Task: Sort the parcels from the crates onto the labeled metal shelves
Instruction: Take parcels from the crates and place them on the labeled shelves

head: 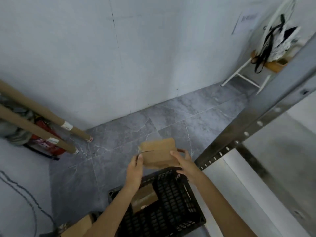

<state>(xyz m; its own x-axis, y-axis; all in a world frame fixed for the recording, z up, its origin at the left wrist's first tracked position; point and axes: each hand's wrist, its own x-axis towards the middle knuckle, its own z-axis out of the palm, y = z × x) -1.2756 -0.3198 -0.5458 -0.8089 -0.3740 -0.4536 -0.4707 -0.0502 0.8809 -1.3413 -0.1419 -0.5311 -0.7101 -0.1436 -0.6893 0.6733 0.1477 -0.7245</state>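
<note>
The left forearm and right forearm, both bare, reach forward, the 2 converging. The left grip pinches the left edge of a cardboard parcel, thumb raised along it. The right grip curls around the right edge, thumb on the face and fingers apparently behind.

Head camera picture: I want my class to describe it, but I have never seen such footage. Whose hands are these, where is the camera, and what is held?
There is no machine. The picture comes from a wide-angle camera worn on a person's head, looking forward and down, so the two bare arms entering from below are the wearer's own. The left hand and right hand hold a flat cardboard parcel by its side edges, fingers curled round it, above a black crate on the grey tiled floor. A second parcel lies inside the crate. A perforated metal shelf frame stands on the right; cardboard tubes lean at the left.
</note>
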